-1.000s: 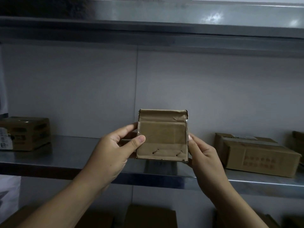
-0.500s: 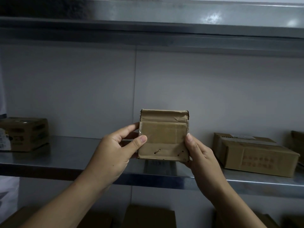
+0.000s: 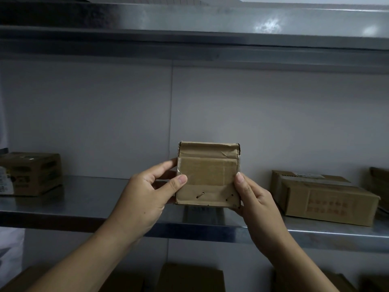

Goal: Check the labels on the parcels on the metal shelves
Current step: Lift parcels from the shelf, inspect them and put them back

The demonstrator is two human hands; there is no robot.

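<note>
Only the thumb of the right hand [image 3: 254, 199] is creeping onto the front of the small parcel [image 3: 208, 175] since a second ago. From the left: a printed carton [image 3: 31, 173] is sitting on the metal shelf [image 3: 94, 199]; the left hand [image 3: 147, 197] is pinching the small parcel's left edge, holding it upright just above the shelf; the right hand is clasping its right edge; a long carton [image 3: 324, 197] is lying beyond. This small parcel is seeming light and stiff, its tape slick; bare side edges are serving best.

The small parcel [image 3: 208, 180] is matt brown cardboard, creased at the top, with a glossy band of clear tape [image 3: 219, 168] across its face. The lower shelf [image 3: 94, 194] and upper shelf [image 3: 189, 20] are smooth metal with a dull sheen; the wall [image 3: 273, 114] is matt.
</note>
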